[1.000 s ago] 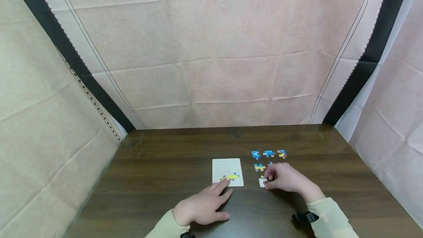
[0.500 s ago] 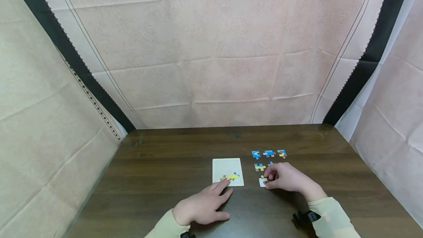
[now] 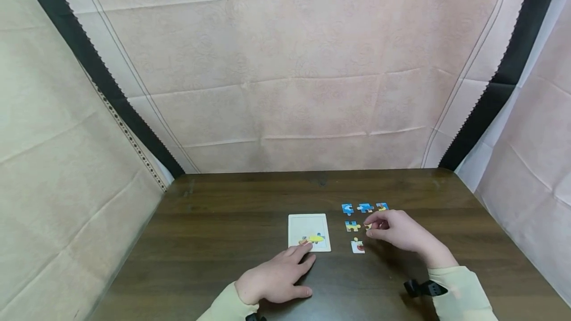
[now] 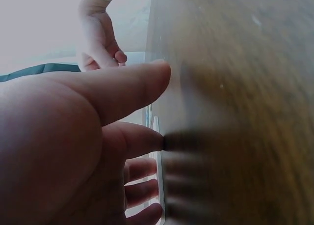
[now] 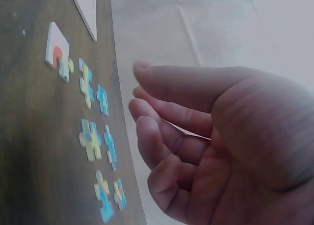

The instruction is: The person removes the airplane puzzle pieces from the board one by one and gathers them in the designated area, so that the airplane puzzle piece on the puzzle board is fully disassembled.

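Observation:
My left hand (image 3: 276,274) lies with fingers spread, its fingertips resting on the near edge of a white puzzle tray (image 3: 305,224). A yellow and blue patch of picture shows at the bottom of the tray. In the right wrist view my right hand (image 5: 196,141) hovers over the table with loosely bent fingers and a gap between thumb and forefinger, nothing in it. Nearest to it in the head view is a yellowish puzzle piece (image 3: 368,226), partly hidden by its fingers. A white piece with a red spot (image 3: 358,246) lies just nearer to me.
Several loose puzzle pieces lie in rows right of the tray, including a blue piece (image 3: 347,209), another blue piece (image 3: 365,207) and a yellow and blue piece (image 3: 352,226). The brown wooden table (image 3: 214,241) is walled by pale cloth (image 3: 285,63).
My right hand has moved from the white piece with the red spot, up and to the right, leaving that piece in view. The left hand has stayed on the tray.

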The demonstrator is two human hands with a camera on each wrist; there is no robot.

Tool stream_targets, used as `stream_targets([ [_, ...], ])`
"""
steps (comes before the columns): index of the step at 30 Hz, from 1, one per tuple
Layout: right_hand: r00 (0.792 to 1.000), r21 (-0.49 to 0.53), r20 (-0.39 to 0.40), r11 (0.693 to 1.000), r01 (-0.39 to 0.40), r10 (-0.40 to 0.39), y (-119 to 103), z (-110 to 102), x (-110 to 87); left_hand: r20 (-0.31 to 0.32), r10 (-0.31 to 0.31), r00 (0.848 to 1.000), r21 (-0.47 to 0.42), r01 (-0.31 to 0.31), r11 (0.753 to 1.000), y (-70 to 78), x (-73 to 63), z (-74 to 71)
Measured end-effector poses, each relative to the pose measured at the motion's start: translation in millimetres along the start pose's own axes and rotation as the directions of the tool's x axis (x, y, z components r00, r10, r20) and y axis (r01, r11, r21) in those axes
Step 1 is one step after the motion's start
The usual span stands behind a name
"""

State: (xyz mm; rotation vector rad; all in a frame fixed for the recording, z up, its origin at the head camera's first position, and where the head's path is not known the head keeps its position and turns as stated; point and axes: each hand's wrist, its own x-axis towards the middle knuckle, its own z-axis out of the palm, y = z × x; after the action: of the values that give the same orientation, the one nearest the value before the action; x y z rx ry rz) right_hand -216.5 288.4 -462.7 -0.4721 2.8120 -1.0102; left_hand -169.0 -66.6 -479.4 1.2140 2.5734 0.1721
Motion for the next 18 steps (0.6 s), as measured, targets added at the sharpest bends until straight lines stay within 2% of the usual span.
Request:
stream_targets([
  [5, 0.995, -0.015, 0.037, 0.996, 0.09, -0.09, -12, 22, 14.9, -0.025, 0.014, 1.0, 0.045, -0.013, 0.999, 0.5, 0.1, 2.6],
  [10, 0.98, 0.009, 0.088, 0.984, 0.176, -0.176, -43, 54, 36.6, -0.045, 0.032, 0.998, 0.084, -0.028, 0.996, -0.7, 0.6, 4.5],
  [13, 0.976, 0.034, 0.101, 0.981, 0.189, -0.191, -57, 68, 49.4, -0.048, 0.04, 0.998, 0.089, -0.035, 0.995, -1.2, 1.3, 4.6],
  [18, 0.977, 0.043, 0.129, 0.986, 0.164, -0.168, -69, 83, 63.1, -0.049, 0.037, 0.998, 0.063, -0.033, 0.997, -1.2, 2.6, 4.5],
])
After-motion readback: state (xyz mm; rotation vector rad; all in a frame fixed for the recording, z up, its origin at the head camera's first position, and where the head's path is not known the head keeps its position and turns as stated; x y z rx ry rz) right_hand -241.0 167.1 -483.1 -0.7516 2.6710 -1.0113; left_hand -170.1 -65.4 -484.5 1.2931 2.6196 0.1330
